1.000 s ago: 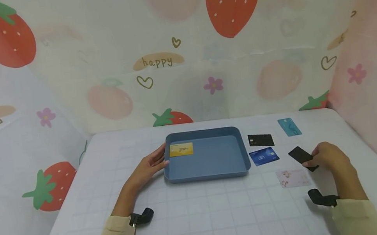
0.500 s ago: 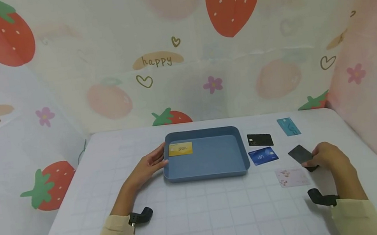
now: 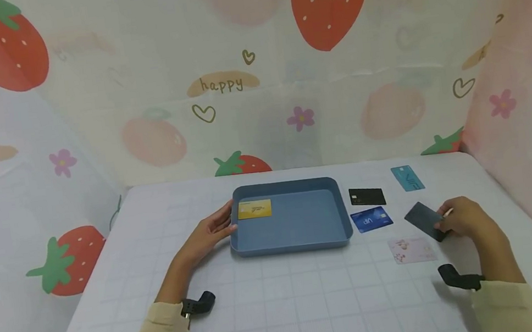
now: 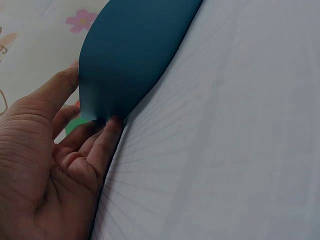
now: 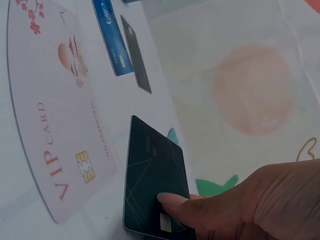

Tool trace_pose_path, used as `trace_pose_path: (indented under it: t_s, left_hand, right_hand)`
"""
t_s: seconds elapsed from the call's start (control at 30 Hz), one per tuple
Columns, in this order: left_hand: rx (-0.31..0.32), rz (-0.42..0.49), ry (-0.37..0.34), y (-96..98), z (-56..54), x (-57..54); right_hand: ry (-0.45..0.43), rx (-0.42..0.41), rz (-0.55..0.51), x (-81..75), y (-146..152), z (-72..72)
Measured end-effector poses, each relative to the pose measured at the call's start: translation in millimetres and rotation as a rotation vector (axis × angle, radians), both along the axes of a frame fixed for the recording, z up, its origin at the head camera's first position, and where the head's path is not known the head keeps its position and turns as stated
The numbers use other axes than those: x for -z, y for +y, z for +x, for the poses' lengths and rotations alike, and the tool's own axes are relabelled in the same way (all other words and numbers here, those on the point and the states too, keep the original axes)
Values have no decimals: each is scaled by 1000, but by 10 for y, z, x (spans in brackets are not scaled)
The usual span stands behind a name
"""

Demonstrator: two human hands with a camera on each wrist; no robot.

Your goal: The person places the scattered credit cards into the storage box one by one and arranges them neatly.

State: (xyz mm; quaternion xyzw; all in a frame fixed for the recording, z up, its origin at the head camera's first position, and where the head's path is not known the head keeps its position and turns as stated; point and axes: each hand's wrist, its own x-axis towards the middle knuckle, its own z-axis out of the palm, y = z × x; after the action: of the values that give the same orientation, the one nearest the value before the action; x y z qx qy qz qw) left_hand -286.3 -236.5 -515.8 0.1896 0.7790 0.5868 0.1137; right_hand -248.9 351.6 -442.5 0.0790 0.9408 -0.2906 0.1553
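Observation:
My left hand point(image 3: 209, 231) rests against the left end of a blue rectangular tray point(image 3: 296, 247), its fingertips touching the outer wall. In the left wrist view, fingers point(image 4: 104, 142) meet the tray's wall point(image 4: 135, 55) low down by the table. Inside the tray, toward the back left, lies a yellow card point(image 3: 254, 209). At the right, my right hand point(image 3: 467, 219) pinches a dark bank card point(image 3: 422, 219) by its near right end. The right wrist view shows the thumb on the face of this card point(image 5: 152, 175), which is raised and tilted; the fingers behind are partly hidden.
Right of the tray lie a black card point(image 3: 367, 197) and a blue VIP card point(image 3: 372, 219). Further back is a teal VIP card point(image 3: 407, 178). A pale pink VIP card point(image 3: 412, 250) lies in front of the held one. Strawberry-print cloth point(image 3: 251, 123) surrounds the white table point(image 3: 273, 309).
My right hand has lifted the dark card's edge and tilted it, shifting slightly up and right. My left hand stays at the tray, and the other cards lie as before.

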Motion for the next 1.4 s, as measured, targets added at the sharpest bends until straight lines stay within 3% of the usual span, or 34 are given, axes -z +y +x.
trace_pose_path:
  t_s: [0.53, 0.77, 1.0, 1.4]
  left_hand:
    - [-1, -9, 0, 1, -32, 9]
    - [2, 1, 2, -1, -21, 5]
    - [-5, 2, -11, 0, 7, 6]
    - [-10, -5, -12, 9, 10, -5]
  right_hand:
    - [68, -22, -66, 1, 92, -22]
    - [155, -48, -117, -73, 54, 23]
    - [205, -42, -104, -184, -15, 64]
    - [404, -100, -52, -365, -239, 145]
